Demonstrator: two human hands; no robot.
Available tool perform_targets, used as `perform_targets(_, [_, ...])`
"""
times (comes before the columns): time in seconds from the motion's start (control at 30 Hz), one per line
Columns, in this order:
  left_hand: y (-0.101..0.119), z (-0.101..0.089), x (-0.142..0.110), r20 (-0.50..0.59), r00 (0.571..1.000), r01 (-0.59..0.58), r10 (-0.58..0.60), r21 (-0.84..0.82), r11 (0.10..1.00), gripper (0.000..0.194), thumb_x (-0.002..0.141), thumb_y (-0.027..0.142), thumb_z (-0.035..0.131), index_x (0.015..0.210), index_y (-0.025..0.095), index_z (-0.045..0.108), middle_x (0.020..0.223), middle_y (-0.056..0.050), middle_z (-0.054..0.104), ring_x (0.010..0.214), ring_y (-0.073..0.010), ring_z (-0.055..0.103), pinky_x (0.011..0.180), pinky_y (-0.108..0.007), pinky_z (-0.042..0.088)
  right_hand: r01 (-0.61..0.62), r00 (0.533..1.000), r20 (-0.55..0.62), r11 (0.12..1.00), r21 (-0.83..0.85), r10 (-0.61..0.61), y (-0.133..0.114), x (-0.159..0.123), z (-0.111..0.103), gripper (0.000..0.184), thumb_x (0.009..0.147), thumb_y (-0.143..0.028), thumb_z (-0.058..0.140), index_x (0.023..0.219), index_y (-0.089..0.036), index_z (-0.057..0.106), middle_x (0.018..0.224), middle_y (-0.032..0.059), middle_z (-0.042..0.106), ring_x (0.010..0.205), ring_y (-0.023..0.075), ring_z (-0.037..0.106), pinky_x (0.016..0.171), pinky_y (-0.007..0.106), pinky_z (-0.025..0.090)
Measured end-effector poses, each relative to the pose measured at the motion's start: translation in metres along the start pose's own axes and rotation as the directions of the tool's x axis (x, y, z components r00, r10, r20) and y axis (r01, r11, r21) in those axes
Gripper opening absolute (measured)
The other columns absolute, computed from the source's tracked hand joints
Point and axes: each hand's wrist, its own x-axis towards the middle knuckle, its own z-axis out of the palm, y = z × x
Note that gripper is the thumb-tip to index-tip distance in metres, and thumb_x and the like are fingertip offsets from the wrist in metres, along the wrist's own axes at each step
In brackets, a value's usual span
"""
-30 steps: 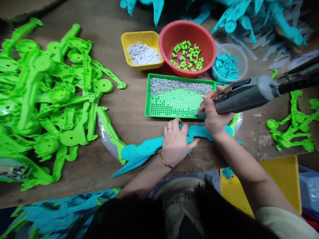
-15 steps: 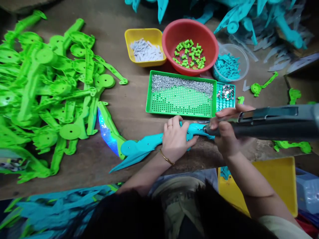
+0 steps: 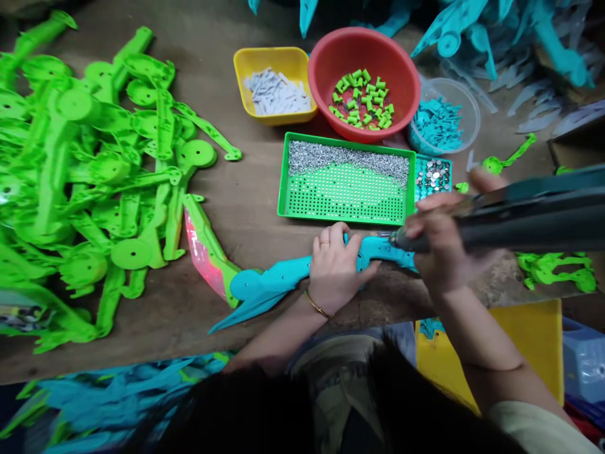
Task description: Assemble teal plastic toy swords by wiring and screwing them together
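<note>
Screwdriver (image 3: 534,222), grey and blurred, lies gripped in the right hand (image 3: 447,249), whose fingers and thumb close around its front end. Its tip meets the right-hand stretch of a blue toy (image 3: 283,272), just beside the left hand (image 3: 334,270); whether it sits in a screw cannot be told.

That left hand clasps the toy's middle from above, palm down, fingers bent over the far edge and thumb stretched along the near side. A ring (image 3: 325,243) and a thin bracelet (image 3: 318,307) show on it.

The toy lies across the table (image 3: 250,214), near its front edge. At its left end, a green limb (image 3: 215,246) angles away, edged by a clear strip (image 3: 201,255) glowing pink. The right end is hidden behind the right hand.

Just beyond stands a green tray (image 3: 344,219) with small silver pieces (image 3: 350,159) heaped along its far side. Behind it, a yellow dish (image 3: 278,118), a red bowl (image 3: 321,82) and a clear tub (image 3: 472,120) form a row. Green parts (image 3: 75,183) are piled at the left.
</note>
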Motion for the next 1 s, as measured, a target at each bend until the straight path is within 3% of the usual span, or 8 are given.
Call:
perform_targets(0.13, [0.000, -0.001, -0.001, 0.001, 1.000, -0.024, 0.024, 0.017, 1.000, 0.046, 0.082, 0.052, 0.060, 0.118, 0.025, 0.061, 0.114, -0.012, 0.050, 0.105, -0.0294, 0.047, 0.088, -0.040, 0.038, 0.042, 0.988, -0.150, 0.999, 0.024, -0.038, 0.019, 0.019, 0.013, 0.032, 0.082, -0.028, 0.070, 0.111, -0.037, 0.060, 0.086, -0.0077, 0.065, 0.049, 0.0059, 0.055, 0.048, 0.023, 0.049])
perform_targets(0.27, [0.000, 0.000, -0.001, -0.012, 1.000, -0.027, 0.028, 0.030, 0.999, 0.043, 0.083, 0.052, 0.058, 0.115, 0.023, 0.063, 0.114, -0.013, 0.050, 0.104, -0.0300, 0.047, 0.087, -0.040, 0.038, -0.007, 0.990, -0.140, 1.000, 0.004, 0.007, 0.043, 0.016, 0.018, 0.033, 0.080, -0.029, 0.072, 0.110, -0.030, 0.058, 0.084, -0.0052, 0.064, 0.049, 0.0070, 0.057, 0.051, 0.025, 0.051])
perform_targets(0.5, [0.000, 0.001, 0.000, -0.024, 0.999, -0.027, 0.027, 0.033, 0.999, 0.044, 0.080, 0.052, 0.061, 0.109, 0.020, 0.064, 0.112, -0.013, 0.052, 0.102, -0.0298, 0.048, 0.087, -0.040, 0.039, -0.014, 0.994, -0.110, 0.999, -0.037, 0.009, 0.047, 0.010, 0.018, 0.036, 0.080, -0.035, 0.071, 0.110, -0.027, 0.055, 0.078, -0.0058, 0.062, 0.048, 0.0065, 0.055, 0.047, 0.021, 0.048])
perform_targets(0.63, [-0.001, 0.000, 0.003, 0.009, 1.000, -0.008, 0.008, 0.019, 1.000, 0.046, 0.077, 0.052, 0.065, 0.111, 0.020, 0.064, 0.112, -0.013, 0.051, 0.105, -0.0296, 0.048, 0.088, -0.040, 0.040, 0.009, 0.995, -0.095, 0.998, -0.062, -0.015, 0.039, 0.015, 0.015, 0.038, 0.080, -0.039, 0.071, 0.112, -0.029, 0.055, 0.085, -0.0047, 0.065, 0.051, 0.0068, 0.057, 0.049, 0.022, 0.052])
perform_targets(0.77, [-0.001, 0.000, 0.003, 0.019, 1.000, -0.012, 0.012, 0.022, 1.000, 0.046, 0.077, 0.054, 0.065, 0.111, 0.022, 0.064, 0.113, -0.012, 0.050, 0.106, -0.0298, 0.047, 0.090, -0.041, 0.040, 0.092, 0.992, -0.085, 0.995, 0.043, -0.088, 0.011, 0.016, 0.002, 0.032, 0.081, -0.031, 0.071, 0.111, -0.032, 0.060, 0.088, -0.0050, 0.066, 0.050, 0.0056, 0.056, 0.047, 0.020, 0.050])
perform_targets(0.9, [-0.001, 0.001, 0.001, 0.013, 1.000, -0.010, 0.010, 0.028, 1.000, 0.046, 0.078, 0.054, 0.064, 0.114, 0.025, 0.063, 0.113, -0.011, 0.049, 0.107, -0.0295, 0.047, 0.090, -0.042, 0.040, 0.022, 1.000, -0.022, 1.000, 0.000, -0.022, -0.008, -0.001, -0.016, 0.035, 0.082, -0.034, 0.069, 0.115, -0.033, 0.057, 0.088, -0.0046, 0.065, 0.051, 0.0051, 0.055, 0.046, 0.019, 0.050])
perform_targets(1.0, [-0.001, 0.000, 0.002, 0.027, 1.000, -0.002, 0.001, 0.041, 0.999, 0.046, 0.078, 0.054, 0.063, 0.114, 0.025, 0.063, 0.114, -0.011, 0.049, 0.107, -0.0298, 0.047, 0.090, -0.042, 0.040, -0.011, 1.000, -0.012, 1.000, -0.007, 0.011, -0.004, -0.017, -0.024, 0.040, 0.081, -0.035, 0.070, 0.118, -0.035, 0.055, 0.090, -0.0041, 0.063, 0.056, 0.0069, 0.057, 0.050, 0.021, 0.052])
